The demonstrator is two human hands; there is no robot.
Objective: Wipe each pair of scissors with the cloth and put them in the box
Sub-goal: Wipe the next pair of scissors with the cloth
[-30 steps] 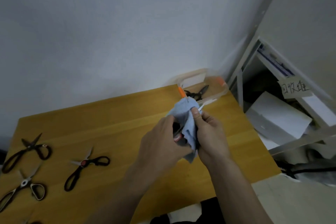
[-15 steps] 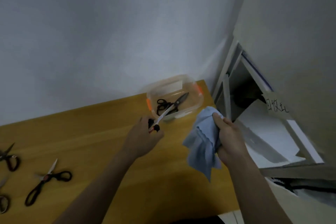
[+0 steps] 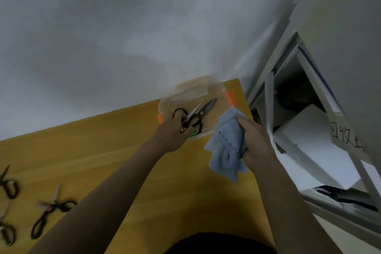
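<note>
Left hand point(image 3: 172, 133) gripping scissors point(image 3: 192, 114) over box point(image 3: 206, 88), right hand point(image 3: 256, 140) clutching cloth point(image 3: 226, 146).

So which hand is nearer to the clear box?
The left hand: it holds scissors over the clear box. The right hand grips the blue cloth beside it.

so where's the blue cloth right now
In the head view the blue cloth hangs bunched in the right hand, just right of the clear box, above the table's far right corner.
</note>
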